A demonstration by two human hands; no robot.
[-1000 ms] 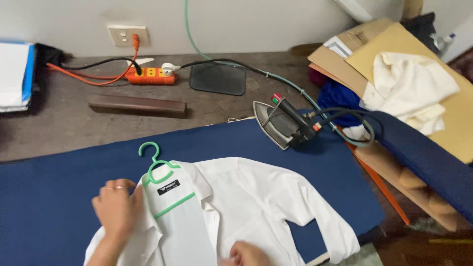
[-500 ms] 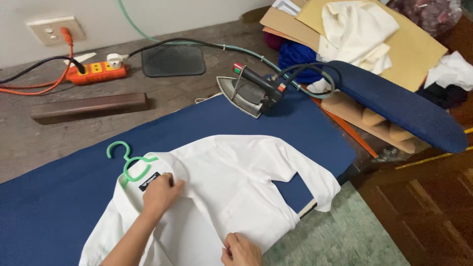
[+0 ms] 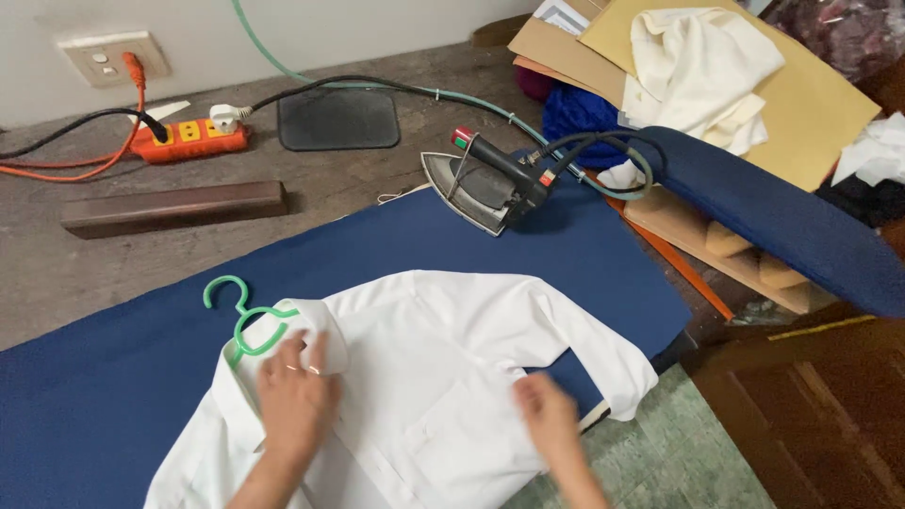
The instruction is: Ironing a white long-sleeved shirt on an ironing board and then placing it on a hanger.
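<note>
Navy ironing blanket [image 3: 584, 254] is spread over the floor, covering most of the lower frame. White dress shirt [image 3: 443, 377] is laid flat on it, front up, right sleeve reaching toward the blanket's right edge. Navy padded sleeve board [image 3: 773, 217] is seen at right, resting on wooden blocks, well apart from the shirt. Electric iron [image 3: 485, 184] is parked at the blanket's far edge, cord looped beside it. Orange power strip [image 3: 189, 139] is located near the wall, top left. Green plastic hanger [image 3: 240, 316] is seated in the collar, hook sticking out onto the blanket.

Left hand [image 3: 294, 401] is pressed flat on the collar area just beside the hanger, fingers together and extended, ring visible. Right hand [image 3: 547, 419] is placed on the shirt's lower right near the sleeve; motion-blurred, finger state cannot be told.
</note>
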